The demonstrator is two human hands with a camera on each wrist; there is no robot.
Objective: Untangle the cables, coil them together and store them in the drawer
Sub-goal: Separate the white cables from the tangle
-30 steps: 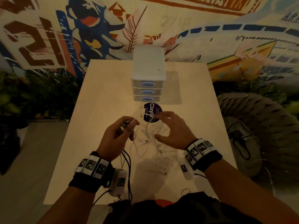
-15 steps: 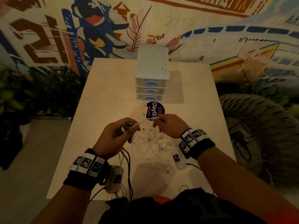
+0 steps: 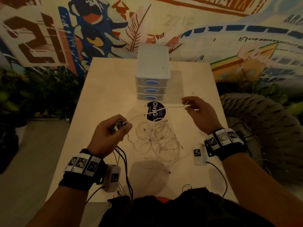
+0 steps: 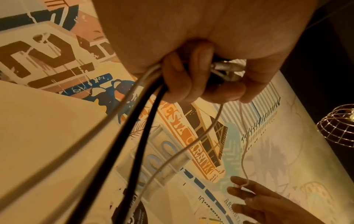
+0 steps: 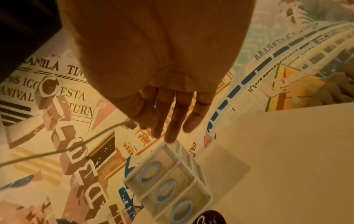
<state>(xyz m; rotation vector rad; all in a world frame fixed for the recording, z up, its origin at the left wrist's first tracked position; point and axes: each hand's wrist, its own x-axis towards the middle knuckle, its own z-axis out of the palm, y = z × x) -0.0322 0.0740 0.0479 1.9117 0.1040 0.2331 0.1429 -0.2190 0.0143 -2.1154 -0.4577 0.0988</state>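
Observation:
A loose tangle of white cables (image 3: 155, 141) lies on the pale table (image 3: 106, 95) in front of me. My left hand (image 3: 121, 126) grips a bundle of cable ends; two black cables (image 3: 125, 163) hang from it toward the near edge, and they (image 4: 138, 136) show in the left wrist view too. One white cable (image 3: 165, 109) runs taut from that hand to my right hand (image 3: 186, 104), which pinches it near the drawer unit. In the right wrist view the same white cable (image 5: 80, 145) leaves the fingers (image 5: 172, 121) to the left. The white three-drawer unit (image 3: 152, 74) stands behind, all drawers closed.
A round dark purple sticker (image 3: 156, 111) lies on the table just in front of the drawer unit (image 5: 168, 189). A painted wall rises behind the table. A big woven rope seat (image 3: 262, 128) stands to the right and plants (image 3: 41, 92) to the left.
My right hand has pinched a white cable at the pile and drawn it out to the right and away, pulling it taut. My left hand keeps holding the bundle of ends.

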